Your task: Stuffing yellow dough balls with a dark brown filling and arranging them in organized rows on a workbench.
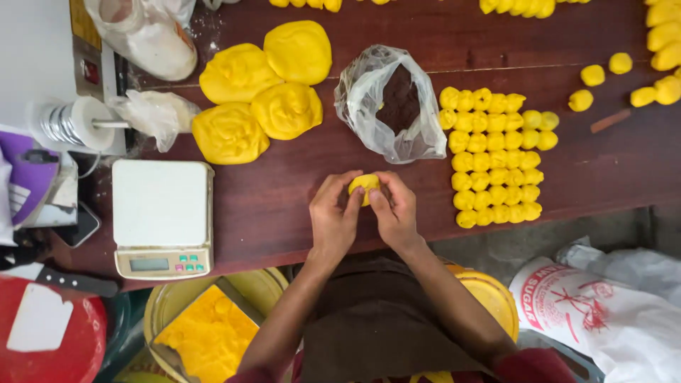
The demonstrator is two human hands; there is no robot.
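Hands meet over the near edge of the dark brown wooden tabletop (284,206), and both are pinched on one small yellow dough ball (364,184). The left hand (333,216) cups it from its side with fingers curled tight against the dough, the right hand (394,211) does the same from the other side, thumbs close together under the ball. So the ball sits up off the wood, squeezed between the fingertips of both hands.

Just past the hands toward the far edge there's a clear plastic bag of dark brown filling (391,103), mouth open. To the right of it a tidy block of small yellow dough balls (494,159) lies in rows, reaching down near the front edge. Four big flattened yellow dough lumps (259,92) sit toward the far left. A white digital kitchen scale (162,216) stands by the near-left edge, well apart from the hands
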